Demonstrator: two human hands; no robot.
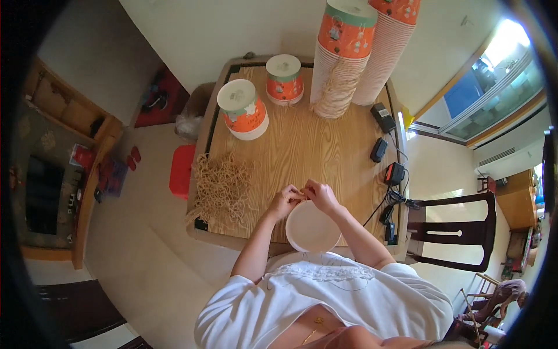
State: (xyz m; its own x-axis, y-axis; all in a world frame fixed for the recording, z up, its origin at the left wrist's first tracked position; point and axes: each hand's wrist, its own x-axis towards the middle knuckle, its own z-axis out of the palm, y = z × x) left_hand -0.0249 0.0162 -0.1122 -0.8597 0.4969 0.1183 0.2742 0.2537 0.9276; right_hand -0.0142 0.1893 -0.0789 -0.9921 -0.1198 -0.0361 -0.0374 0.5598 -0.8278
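The white paper tub [313,228] sits just on my side of both hands, at the near edge of the table [290,145] and close to my white shirt [325,291], its pale round face turned up toward me. My left hand [285,203] is at its far rim, fingers bent and tips drawn in. My right hand [319,195] is beside it, more curled, its fingertips meeting the left's. What lies between them is too small to see, so I cannot tell whether either has hold of the rim or something else.

Left of my left hand spreads a loose heap of tan cord [222,187]. Beyond my hands stand two upturned orange tubs [244,111], [284,81], and farther off to the right two tall stacks of tubs [343,67], [385,55], the nearer draped with tan strands [337,87]. Right of my right hand are black adapters [394,174] with cables, and past them a dark wooden chair [456,228].
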